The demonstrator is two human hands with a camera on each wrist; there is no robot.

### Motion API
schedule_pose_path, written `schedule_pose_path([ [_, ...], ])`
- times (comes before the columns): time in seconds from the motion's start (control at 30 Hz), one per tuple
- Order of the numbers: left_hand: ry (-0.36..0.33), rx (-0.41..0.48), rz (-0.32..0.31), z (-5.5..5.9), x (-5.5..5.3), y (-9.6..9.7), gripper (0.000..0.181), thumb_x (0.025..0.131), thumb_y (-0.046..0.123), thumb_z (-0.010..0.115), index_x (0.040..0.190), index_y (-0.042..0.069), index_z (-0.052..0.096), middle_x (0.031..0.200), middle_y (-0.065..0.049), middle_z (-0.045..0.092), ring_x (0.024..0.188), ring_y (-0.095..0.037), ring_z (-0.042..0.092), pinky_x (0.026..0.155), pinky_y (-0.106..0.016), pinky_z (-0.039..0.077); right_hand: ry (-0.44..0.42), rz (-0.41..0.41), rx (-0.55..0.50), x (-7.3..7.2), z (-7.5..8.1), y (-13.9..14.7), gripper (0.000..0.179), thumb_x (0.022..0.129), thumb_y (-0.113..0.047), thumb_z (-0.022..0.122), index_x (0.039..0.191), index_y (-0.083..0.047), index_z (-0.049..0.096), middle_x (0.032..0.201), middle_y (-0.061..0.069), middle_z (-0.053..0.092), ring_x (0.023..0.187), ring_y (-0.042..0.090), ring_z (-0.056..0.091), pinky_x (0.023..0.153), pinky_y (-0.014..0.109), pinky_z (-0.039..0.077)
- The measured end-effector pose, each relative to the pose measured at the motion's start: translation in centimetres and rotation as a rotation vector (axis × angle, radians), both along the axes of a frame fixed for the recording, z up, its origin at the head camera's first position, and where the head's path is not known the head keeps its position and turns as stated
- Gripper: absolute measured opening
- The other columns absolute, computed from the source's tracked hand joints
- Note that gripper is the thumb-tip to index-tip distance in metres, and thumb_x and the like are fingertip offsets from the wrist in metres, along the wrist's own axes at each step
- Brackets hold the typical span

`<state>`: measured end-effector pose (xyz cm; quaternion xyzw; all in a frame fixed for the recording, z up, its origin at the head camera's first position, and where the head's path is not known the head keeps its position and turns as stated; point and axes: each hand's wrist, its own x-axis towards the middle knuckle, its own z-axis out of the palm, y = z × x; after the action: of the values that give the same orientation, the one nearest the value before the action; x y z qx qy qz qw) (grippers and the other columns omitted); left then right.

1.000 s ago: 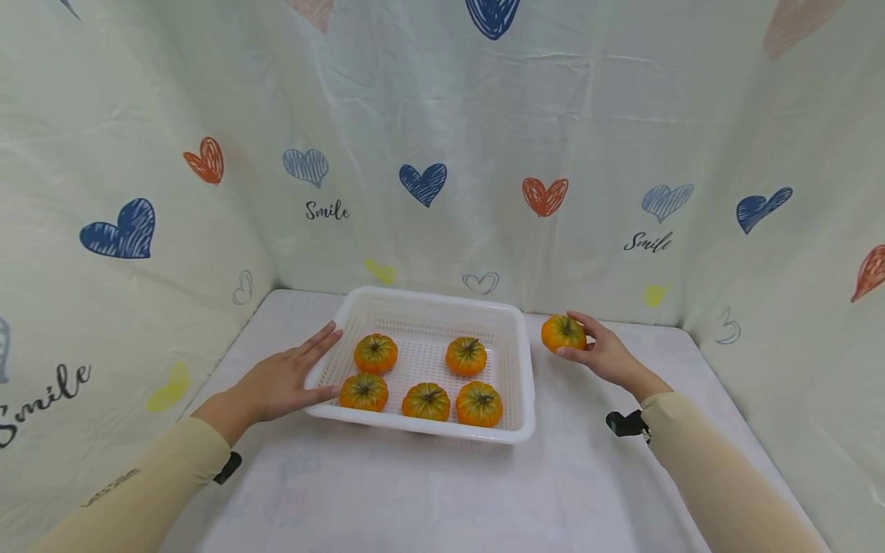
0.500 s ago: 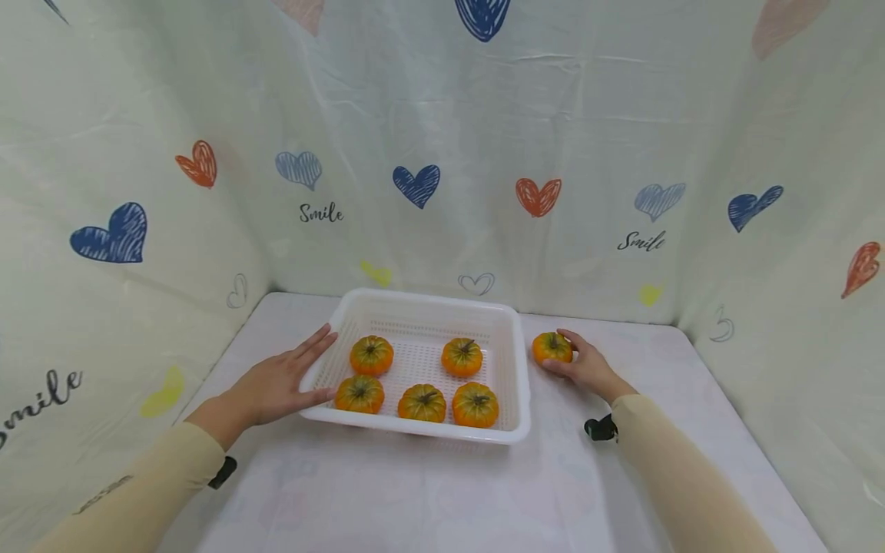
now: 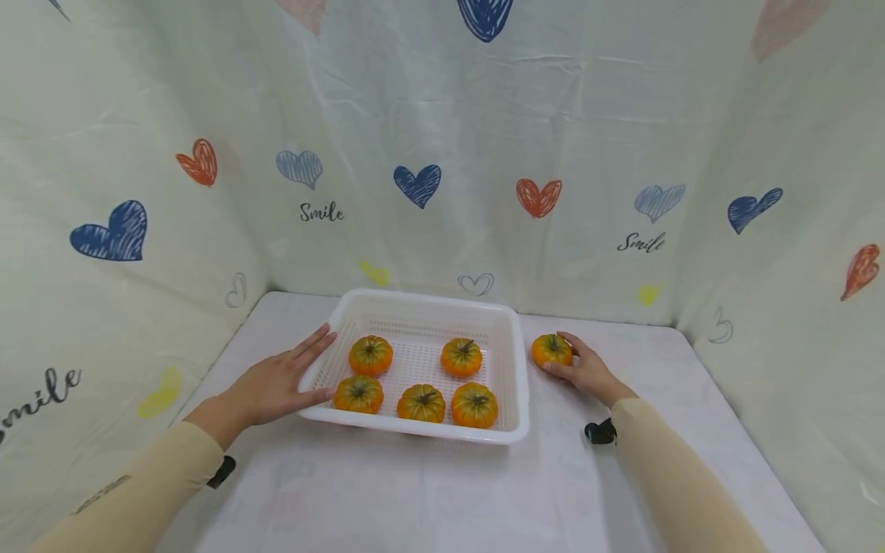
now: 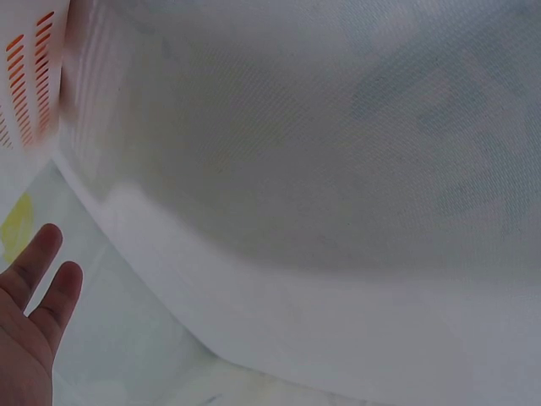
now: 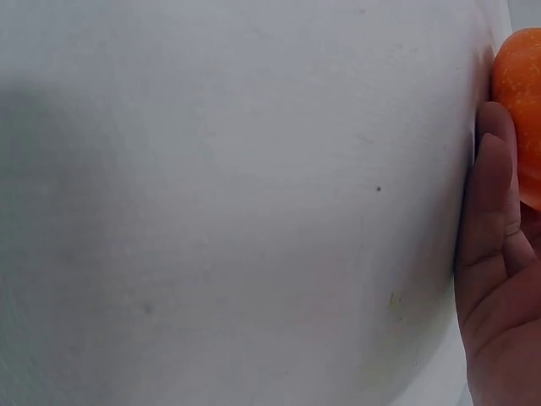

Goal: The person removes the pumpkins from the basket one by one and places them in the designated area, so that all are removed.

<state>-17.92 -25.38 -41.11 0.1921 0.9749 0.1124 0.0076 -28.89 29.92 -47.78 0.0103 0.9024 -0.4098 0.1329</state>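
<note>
Pumpkin (image 3: 551, 350), small and orange, rests on the white table (image 3: 387, 495) just right of a white plastic basket (image 3: 429, 430); the right hand (image 3: 591, 374) holds it between thumb and fingers. Inside the basket sit five similar pumpkins (image 3: 421, 403), three along the front and two behind. The left hand (image 3: 270, 388) lies at the basket's left edge, fingers straight and spread wide. Pale cloth (image 3: 594, 257) printed with hearts hangs behind.
</note>
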Motion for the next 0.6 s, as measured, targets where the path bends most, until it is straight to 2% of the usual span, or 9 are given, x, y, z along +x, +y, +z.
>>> schedule_pose_path([
  [0.13, 0.004, -0.005, -0.003, -0.07, -0.09, 0.00, 0.091, 0.091, 0.064, 0.055, 0.161, 0.019, 0.017, 0.167, -0.005, 0.010, 0.132, -0.044, 0.047, 0.102, -0.064, 0.039, -0.006, -0.009, 0.002, 0.01, -0.37, 0.02, 0.104, 0.081, -0.058, 0.076, 0.160, -0.021, 0.019, 0.157, 0.029, 0.021, 0.137, 0.049, 0.028, 0.110, 0.066, 0.025],
  [0.6, 0.008, -0.004, -0.010, -0.02, -0.15, 0.03, 0.091, 0.092, 0.064, 0.054, 0.161, 0.019, 0.017, 0.167, -0.006, 0.011, 0.130, -0.044, 0.048, 0.100, -0.063, 0.041, 0.014, -0.006, -0.003, 0.60, -0.31, -0.18, 0.101, 0.085, -0.054, 0.075, 0.160, -0.021, 0.017, 0.156, 0.029, 0.021, 0.135, 0.048, 0.030, 0.109, 0.067, 0.025],
])
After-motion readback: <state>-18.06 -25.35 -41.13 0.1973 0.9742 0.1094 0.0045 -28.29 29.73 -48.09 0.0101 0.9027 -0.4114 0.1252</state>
